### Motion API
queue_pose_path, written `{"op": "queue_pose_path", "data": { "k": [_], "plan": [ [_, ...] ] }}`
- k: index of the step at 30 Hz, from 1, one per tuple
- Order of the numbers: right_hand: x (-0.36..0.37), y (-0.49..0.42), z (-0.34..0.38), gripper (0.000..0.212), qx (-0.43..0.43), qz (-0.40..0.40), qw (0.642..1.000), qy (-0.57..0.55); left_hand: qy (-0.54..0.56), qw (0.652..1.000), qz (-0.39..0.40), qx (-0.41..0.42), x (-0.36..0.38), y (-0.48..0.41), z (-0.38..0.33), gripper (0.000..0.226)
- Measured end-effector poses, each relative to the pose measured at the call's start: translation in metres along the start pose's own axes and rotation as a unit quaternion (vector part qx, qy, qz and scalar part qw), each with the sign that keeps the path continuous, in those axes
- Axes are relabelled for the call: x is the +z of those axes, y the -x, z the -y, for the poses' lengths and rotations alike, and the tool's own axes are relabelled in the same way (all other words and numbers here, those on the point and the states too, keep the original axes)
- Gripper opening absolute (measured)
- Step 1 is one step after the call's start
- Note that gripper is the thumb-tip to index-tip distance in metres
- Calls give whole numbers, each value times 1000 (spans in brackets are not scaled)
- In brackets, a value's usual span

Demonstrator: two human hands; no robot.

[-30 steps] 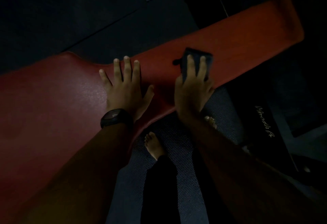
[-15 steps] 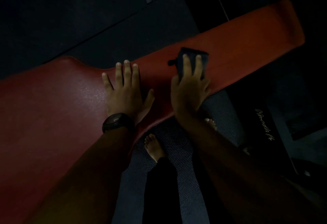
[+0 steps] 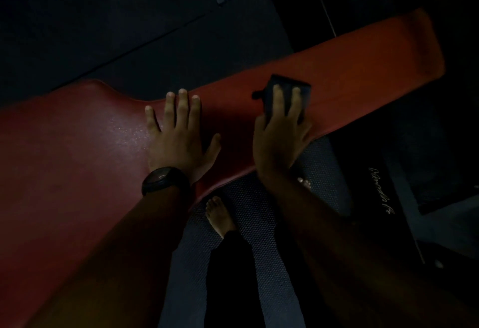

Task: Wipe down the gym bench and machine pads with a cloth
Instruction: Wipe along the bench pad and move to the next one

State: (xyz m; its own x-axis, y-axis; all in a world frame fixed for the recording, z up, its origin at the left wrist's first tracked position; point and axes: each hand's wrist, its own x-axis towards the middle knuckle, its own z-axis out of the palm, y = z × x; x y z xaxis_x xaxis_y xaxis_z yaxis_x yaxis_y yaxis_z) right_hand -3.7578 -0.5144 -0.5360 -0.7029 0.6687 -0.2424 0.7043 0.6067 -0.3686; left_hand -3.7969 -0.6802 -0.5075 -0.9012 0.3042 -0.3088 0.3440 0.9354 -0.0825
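1. At nine o'clock, the red bench pad (image 3: 77, 146) widens; the left hand (image 3: 176, 138) lies flat on it, fingers straight, a watch (image 3: 163, 180) on the wrist.
2. Toward its two o'clock, the right hand (image 3: 280, 141) presses the dark cloth (image 3: 286, 84) onto the pad with straight fingers.

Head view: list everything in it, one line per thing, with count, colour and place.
bench pad: one, red, runs diagonally from lower left to upper right
cloth: one, dark, flat on the bench pad
floor mat: one, dark grey, textured, below the bench pad
panel: one, black with pale script lettering, at right
watch: one, black, on the left wrist
feet: two, bare, on the floor mat; one mostly hidden by the right arm
left hand: one, flat on the bench pad, fingers spread
right hand: one, straight fingers pressing the cloth
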Motion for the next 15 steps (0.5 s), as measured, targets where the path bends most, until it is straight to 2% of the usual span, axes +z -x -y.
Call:
{"op": "queue_pose_path", "data": {
  "k": [3,6,8,10,12,14,15],
  "plan": [
    [4,26,3,67,-169,15,985,20,3,1000,-4,3,1,0,0,86],
    [4,-13,3,62,-371,5,927,47,1,1000,-9,-2,2,0,0,86],
    [2,-48,5,61,-412,1,906,100,2,1000,-11,-2,3,0,0,86],
    [-1,-63,4,64,-313,5,944,103,5,1000,-15,-2,3,0,0,86],
    [-1,-57,3,65,-135,-2,990,45,6,1000,-15,-5,3,0,-1,86],
    [2,-31,4,65,-6,0,1000,2,7,1000,-17,-5,2,1,-1,85],
    [2,-13,7,65,9,2,1000,-5,9,1000,-18,-3,2,0,-1,85]
  ]
}}
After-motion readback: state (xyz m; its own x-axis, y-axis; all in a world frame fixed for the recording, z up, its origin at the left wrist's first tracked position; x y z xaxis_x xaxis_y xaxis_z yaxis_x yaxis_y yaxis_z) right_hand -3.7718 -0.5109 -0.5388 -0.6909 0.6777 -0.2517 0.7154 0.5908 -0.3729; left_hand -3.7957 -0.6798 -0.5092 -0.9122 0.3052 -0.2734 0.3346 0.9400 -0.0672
